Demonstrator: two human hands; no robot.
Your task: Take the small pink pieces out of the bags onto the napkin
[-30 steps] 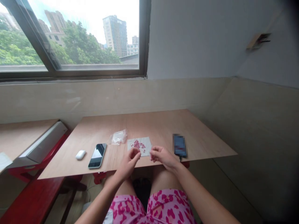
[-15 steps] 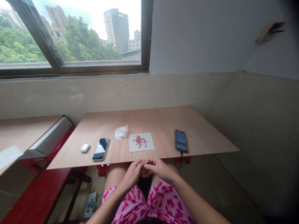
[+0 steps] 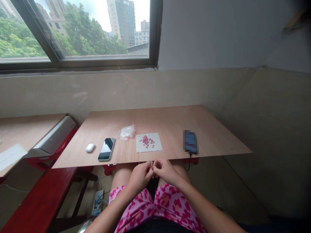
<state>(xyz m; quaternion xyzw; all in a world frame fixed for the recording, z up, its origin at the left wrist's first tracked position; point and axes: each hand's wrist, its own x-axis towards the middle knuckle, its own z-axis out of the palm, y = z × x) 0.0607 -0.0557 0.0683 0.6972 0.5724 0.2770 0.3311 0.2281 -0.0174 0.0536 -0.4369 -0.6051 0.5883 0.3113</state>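
My left hand [image 3: 141, 173] and my right hand [image 3: 165, 169] meet above my lap, just short of the table's front edge. Both are closed, fingertips pinched together and touching. Something small and pale shows between them, mostly covered by the fingers, and I cannot make out what it is. Beyond my hands, a white paper sheet [image 3: 155, 147] lies on the table [image 3: 170, 119]. Several small pink-red beads [image 3: 146, 141] are heaped and scattered on that sheet.
Left of the sheet lie a crumpled clear plastic bag [image 3: 127, 132], a phone [image 3: 107, 149] and a white earbud case [image 3: 90, 148]. A second phone [image 3: 190, 142] with a cable [image 3: 189, 163] lies at the right. A red bench [image 3: 41, 200] and power strip [image 3: 97, 202] are lower left.
The camera view has shifted, so the table sits a little higher in the picture. My hands stay together, with the fingers of my right hand now curled more tightly at the tips.
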